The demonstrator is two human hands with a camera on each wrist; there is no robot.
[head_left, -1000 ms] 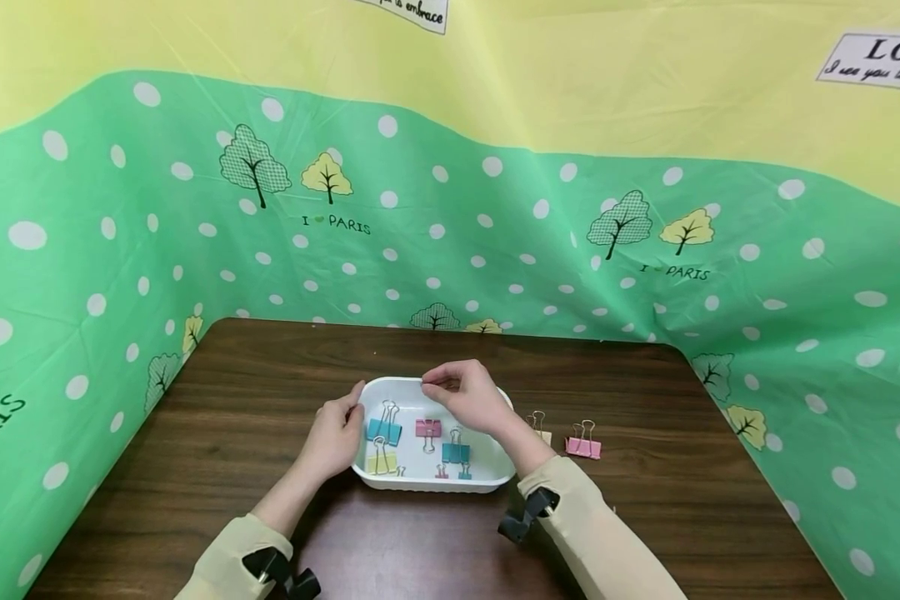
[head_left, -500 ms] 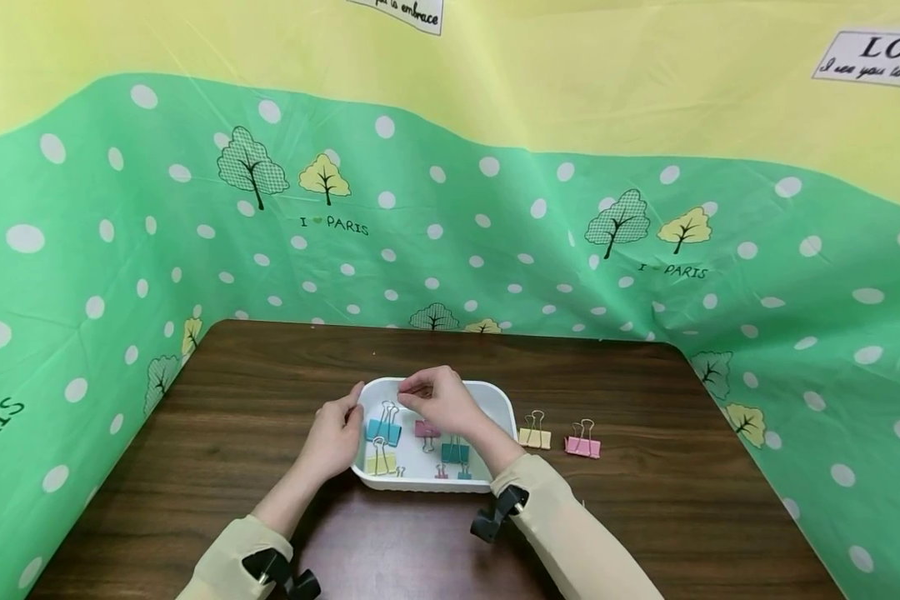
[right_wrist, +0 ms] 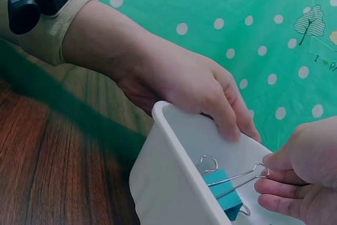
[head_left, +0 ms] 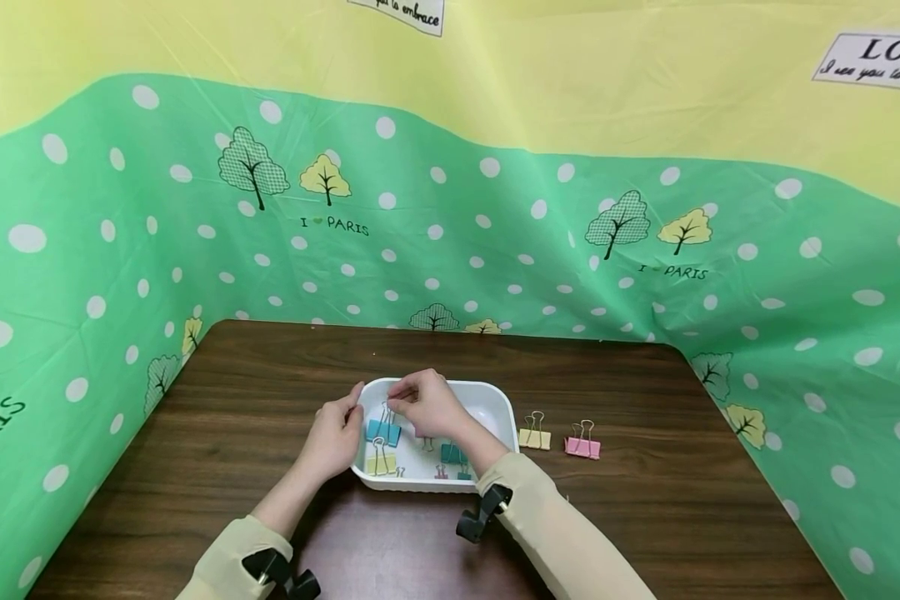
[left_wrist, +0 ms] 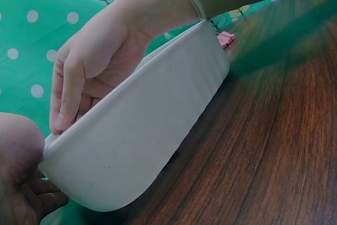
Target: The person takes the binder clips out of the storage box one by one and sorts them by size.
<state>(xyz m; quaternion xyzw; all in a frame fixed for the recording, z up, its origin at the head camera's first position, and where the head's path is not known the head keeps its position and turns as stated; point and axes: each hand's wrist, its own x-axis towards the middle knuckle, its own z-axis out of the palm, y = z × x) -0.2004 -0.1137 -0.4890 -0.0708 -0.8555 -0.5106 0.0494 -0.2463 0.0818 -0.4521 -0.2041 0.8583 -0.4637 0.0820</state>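
A white plastic tray [head_left: 427, 485] sits on the table with several binder clips in it. My left hand [head_left: 333, 442] grips its left end, thumb over the rim and fingers outside below. Inside that end lies a blue binder clip [right_wrist: 225, 192]; my right hand [head_left: 429, 406] reaches in and pinches its wire handle between thumb and fingertips. Just nearer is a yellow binder clip [head_left: 381, 464]. A teal binder clip [head_left: 452, 454] and a small pink binder clip [head_left: 441, 472] lie towards the right. Another pink clip is mostly hidden under my right hand.
Right of the tray, a pale yellow binder clip [head_left: 534, 439] and a pink binder clip [head_left: 582, 448] rest on the dark wooden table [head_left: 682, 500]. A green and yellow patterned cloth [head_left: 495, 208] hangs around the back and sides.
My right hand has moved left and slightly down over the tray, from its back edge to the blue binder clip's handle. The left hand and the tray have stayed put.
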